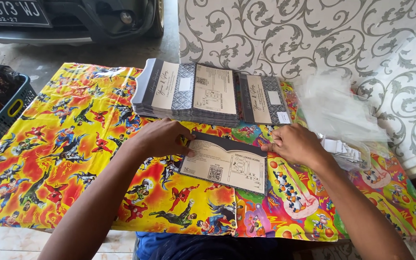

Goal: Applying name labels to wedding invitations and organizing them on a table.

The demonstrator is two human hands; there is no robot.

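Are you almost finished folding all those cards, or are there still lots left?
In hand: one card lies folded on the table, the left hand pressing its left edge and the right hand its right end. Left: a big stack of open cards waits behind, plus a smaller pile. Clear plastic sleeves lie at the right. No finished pile is visible, so lots remain.

Folded card (225,164): beige printed face, dark border, lying flat and slightly tilted, just in front of the tall card stack (188,94).
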